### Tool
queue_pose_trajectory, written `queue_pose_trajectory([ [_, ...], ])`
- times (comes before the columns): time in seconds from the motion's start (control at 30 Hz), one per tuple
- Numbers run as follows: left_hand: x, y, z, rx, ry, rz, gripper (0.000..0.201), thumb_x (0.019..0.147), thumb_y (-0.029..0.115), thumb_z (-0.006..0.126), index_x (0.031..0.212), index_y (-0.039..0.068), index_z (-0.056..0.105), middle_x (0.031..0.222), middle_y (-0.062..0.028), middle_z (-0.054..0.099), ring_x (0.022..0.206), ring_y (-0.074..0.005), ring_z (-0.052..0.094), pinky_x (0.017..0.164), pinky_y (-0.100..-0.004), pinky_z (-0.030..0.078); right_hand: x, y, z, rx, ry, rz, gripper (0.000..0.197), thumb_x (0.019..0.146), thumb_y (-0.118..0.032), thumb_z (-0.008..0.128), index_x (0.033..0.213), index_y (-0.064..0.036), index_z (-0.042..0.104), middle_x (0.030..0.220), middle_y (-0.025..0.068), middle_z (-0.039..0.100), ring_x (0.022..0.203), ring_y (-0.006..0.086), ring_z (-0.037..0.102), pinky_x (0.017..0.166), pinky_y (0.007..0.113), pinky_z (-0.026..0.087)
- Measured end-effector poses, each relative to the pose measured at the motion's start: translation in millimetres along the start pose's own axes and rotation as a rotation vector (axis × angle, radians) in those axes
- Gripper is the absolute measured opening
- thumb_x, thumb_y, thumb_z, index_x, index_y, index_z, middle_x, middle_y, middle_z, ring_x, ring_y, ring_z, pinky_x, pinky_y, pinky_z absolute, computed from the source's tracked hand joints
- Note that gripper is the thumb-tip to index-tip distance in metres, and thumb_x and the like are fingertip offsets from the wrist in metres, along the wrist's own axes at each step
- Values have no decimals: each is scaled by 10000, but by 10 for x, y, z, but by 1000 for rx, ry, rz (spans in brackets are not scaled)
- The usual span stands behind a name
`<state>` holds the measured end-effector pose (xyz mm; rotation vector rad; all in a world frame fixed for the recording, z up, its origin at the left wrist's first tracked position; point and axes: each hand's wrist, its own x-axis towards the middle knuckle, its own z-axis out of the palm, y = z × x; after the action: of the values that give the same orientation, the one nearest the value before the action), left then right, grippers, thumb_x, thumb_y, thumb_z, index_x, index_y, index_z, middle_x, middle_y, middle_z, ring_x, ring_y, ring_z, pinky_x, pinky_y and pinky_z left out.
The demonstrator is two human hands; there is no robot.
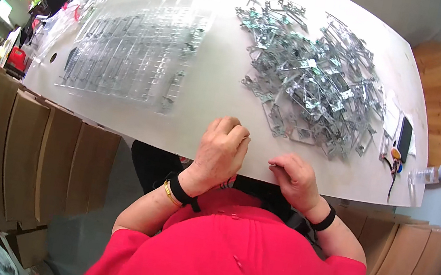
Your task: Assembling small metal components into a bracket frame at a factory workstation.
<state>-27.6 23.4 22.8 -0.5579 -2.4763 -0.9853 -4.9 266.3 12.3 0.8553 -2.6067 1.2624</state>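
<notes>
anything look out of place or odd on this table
Mainly the clear bottle: it sits close to the right edge of the table, so might get knocked off. The metal pieces at right lie jumbled in a heap; no damage stands out.

Shiny grey metal brackets (318, 75) lie heaped, right of a flat, clear compartmented plastic tray (116, 97).

From my remote station I see the bare, curled left hand (222, 148) and bare, pinched right hand (295, 178), apart at the white table's (213, 78) near edge; beyond lie a transparent plastic compartment tray (153, 71) and heaped silvery metal brackets (315, 75).
</notes>
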Motion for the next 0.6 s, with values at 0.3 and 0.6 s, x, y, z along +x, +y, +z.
queue_pose_trajectory([
  [0.3, 321, 168, 343, -30, -96, 3, 156, 900, 41, 736, 1036, 12, 666, 1058, -182, 656, 948, -385, 658, 816, -458, 535, -247, 274, -249, 190, 123, 162, 174, 907, 22, 776, 1070, -23, 734, 996, 136, 729, 884, 291, 706, 781, 355, 565],
  [0.6, 441, 174, 528, 40, -146, -65, 168, 902, 49, 729, 1042, 15, 643, 1008, -172, 651, 907, -380, 660, 788, -455, 534, -386, 438, -446, 345, 163, 281, 174, 907, 29, 786, 1067, -23, 740, 1000, 117, 736, 908, 246, 709, 808, 341, 559],
])
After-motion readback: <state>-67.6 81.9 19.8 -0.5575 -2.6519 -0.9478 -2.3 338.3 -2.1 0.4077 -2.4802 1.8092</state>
